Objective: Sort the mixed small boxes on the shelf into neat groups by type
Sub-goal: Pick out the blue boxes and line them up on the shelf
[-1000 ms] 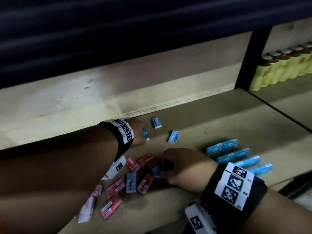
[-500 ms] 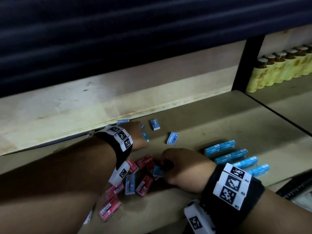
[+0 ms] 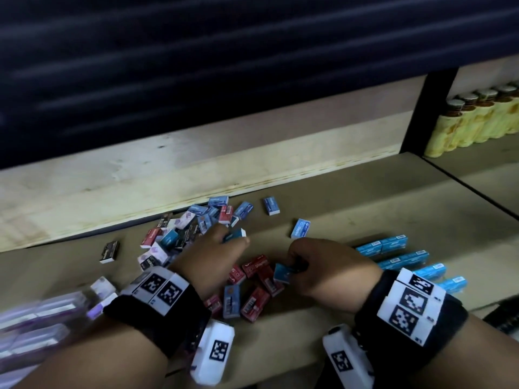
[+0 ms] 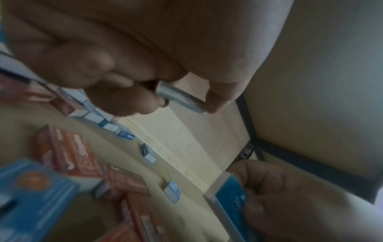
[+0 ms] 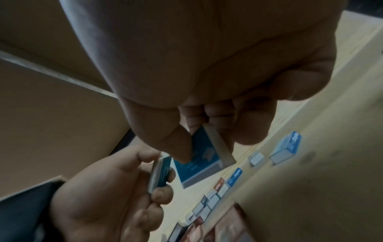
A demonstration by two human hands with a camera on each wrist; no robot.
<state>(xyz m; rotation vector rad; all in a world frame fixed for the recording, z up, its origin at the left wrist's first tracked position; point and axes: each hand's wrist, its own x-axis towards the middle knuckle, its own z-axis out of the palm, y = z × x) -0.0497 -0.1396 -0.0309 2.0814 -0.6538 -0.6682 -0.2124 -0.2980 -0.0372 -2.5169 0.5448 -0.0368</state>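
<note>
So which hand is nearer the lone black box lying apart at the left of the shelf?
Left. The left hand, pinching a blue box, sits just right of the black box beyond the mixed pile; the right hand, holding another blue box, is farther right.

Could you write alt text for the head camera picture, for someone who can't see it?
Two hands work over a wooden shelf strewn with mixed small boxes; the left hand and the right hand each pinch a blue box. Sorted blue boxes lie in rows at the right, yellow bottles beyond.
</note>
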